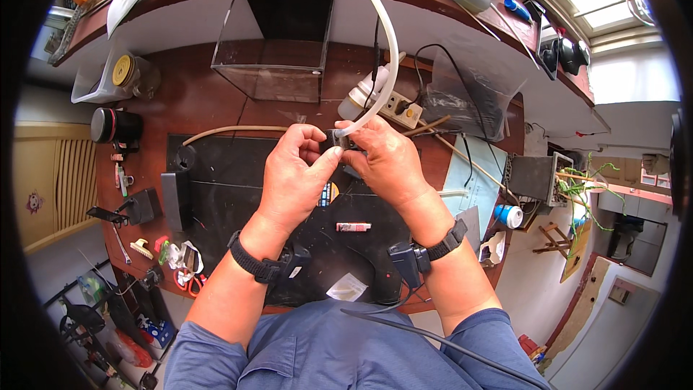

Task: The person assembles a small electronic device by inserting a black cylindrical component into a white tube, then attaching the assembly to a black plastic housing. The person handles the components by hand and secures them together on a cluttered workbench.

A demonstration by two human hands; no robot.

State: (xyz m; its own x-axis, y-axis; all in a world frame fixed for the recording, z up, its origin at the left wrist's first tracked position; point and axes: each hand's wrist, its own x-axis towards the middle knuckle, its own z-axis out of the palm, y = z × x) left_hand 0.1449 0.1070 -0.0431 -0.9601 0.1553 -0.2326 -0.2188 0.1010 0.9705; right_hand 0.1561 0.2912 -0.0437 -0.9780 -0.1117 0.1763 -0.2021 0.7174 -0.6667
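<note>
In the middle, both hands meet over a black mat [238, 206]. My left hand [292, 177] is closed, its thumb and fingers pinching a small dark block-shaped fitting [343, 142]. The end of a soft white hose [392, 32] meets the top of this fitting. My right hand [390, 162] is closed around the hose end, its thumb close to the left thumb. From there the hose curves up over the shelf edge. The fingers partly hide the fitting. Below the hands, a small red-and-white cylinder [353, 227] lies on the mat beside a small clear bag [346, 287].
A clear tank [271, 81] stands behind the hands. To its right are a power strip [399, 107] with cords and a grey plastic bag [469, 101]. A brown tube [234, 129] runs left. A blue-and-white can [509, 216] stands right; red-handled scissors [193, 285] lie lower left.
</note>
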